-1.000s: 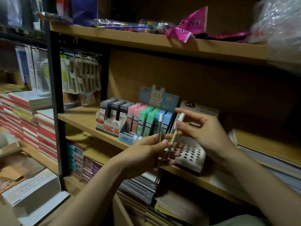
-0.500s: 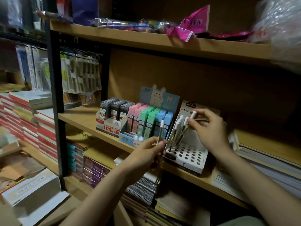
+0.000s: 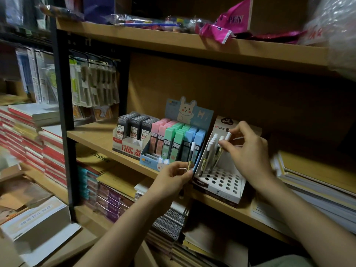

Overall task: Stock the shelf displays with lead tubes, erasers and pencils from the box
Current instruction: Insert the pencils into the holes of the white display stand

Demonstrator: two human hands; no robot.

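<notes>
Both hands hold white-capped pencils at the perforated display on the middle shelf.

The left hand (image 3: pixel 174 177), reaching up from the lower edge on a bare forearm, pinches one upright pencil (image 3: pixel 191 157) between thumb and curled fingers just before the shelf's (image 3: pixel 96 138) front edge; its lower end is hidden behind the hand. The right hand (image 3: pixel 248 151), arm coming in from the lower right corner, pinches a tilted pencil (image 3: pixel 223 145) near its cap with thumb and forefinger, the other fingers loosely bent, tip down toward the holes of the pencil display (image 3: pixel 221 182); whether the tip sits in a hole is unclear. Several pencils (image 3: pixel 209 151) stand in its left rows. Further left along the shelf stand pastel lead tubes (image 3: pixel 173 139) and dark lead tubes (image 3: pixel 134 127).
</notes>
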